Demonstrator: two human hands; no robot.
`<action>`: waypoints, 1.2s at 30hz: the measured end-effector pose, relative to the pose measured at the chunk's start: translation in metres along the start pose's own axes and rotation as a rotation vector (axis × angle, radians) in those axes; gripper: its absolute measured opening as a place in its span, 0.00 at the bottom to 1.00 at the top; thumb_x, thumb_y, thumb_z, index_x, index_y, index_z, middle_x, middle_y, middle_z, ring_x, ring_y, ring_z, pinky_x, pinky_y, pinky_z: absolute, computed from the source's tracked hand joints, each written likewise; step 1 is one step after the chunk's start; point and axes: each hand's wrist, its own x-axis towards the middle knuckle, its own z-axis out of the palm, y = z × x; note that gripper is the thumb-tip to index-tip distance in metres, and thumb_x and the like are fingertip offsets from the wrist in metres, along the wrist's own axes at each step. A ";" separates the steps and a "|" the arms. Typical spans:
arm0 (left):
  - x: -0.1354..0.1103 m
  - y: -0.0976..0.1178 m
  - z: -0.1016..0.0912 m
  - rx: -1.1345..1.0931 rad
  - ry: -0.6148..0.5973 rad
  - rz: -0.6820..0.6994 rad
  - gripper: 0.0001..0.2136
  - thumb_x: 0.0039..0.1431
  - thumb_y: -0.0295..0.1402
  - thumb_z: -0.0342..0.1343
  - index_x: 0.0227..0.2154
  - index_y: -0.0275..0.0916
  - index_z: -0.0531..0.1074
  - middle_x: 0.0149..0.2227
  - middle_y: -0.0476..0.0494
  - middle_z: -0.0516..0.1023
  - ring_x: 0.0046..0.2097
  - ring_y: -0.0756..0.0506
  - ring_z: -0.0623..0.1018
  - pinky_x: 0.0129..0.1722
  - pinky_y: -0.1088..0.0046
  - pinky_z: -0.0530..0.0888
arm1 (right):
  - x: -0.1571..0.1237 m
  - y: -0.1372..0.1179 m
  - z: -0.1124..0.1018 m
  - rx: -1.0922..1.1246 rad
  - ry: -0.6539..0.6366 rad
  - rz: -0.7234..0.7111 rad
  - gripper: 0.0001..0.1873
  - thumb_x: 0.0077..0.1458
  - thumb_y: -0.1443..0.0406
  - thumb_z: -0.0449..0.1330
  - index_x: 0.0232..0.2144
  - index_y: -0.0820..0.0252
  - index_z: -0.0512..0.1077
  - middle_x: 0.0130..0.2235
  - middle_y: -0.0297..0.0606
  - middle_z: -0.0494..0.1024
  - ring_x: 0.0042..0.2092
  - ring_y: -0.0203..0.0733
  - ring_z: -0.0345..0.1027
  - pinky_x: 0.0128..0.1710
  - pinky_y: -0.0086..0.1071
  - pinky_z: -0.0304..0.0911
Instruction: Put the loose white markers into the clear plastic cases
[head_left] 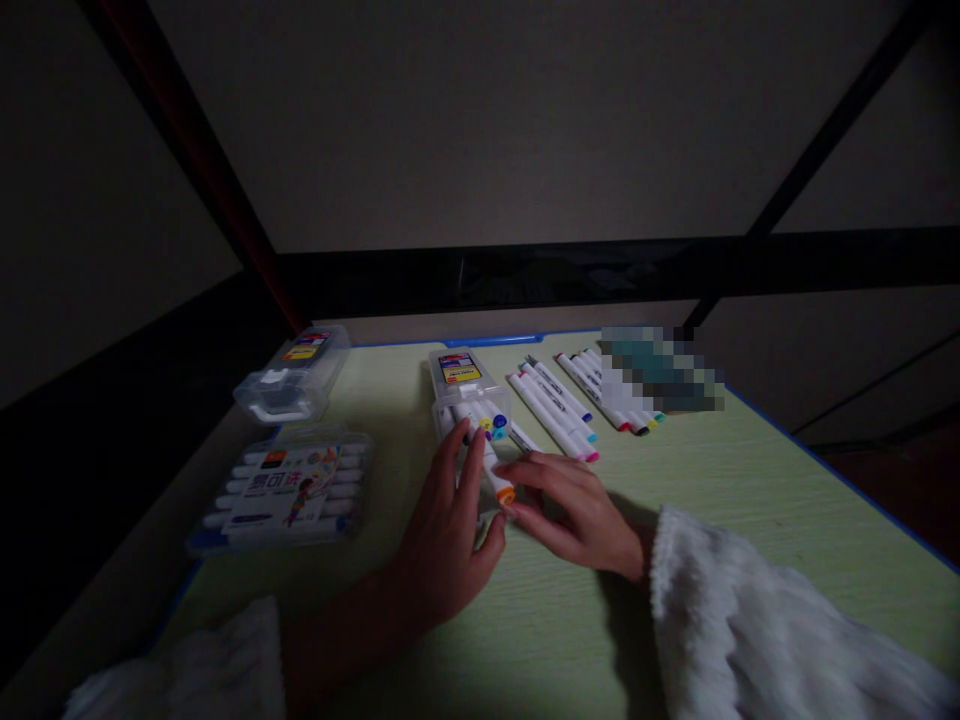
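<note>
Over the open clear case (457,372), an orange-ended marker (500,486) is pinched by the right hand (571,508), while the grip of the left hand (452,540) there cannot be told.

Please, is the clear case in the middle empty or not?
Not empty: the case shows several markers inside. Whether full, I cannot tell.

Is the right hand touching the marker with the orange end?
Touching. The head view shows the right hand with its fingertips against the orange-ended marker, no gap showing.
</note>
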 end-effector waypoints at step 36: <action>0.000 -0.002 0.001 0.001 0.001 0.027 0.34 0.54 0.25 0.48 0.61 0.40 0.37 0.61 0.32 0.44 0.63 0.35 0.50 0.58 0.54 0.59 | 0.000 -0.001 0.001 -0.010 -0.048 0.037 0.10 0.60 0.64 0.50 0.42 0.63 0.65 0.27 0.36 0.72 0.29 0.36 0.66 0.28 0.30 0.62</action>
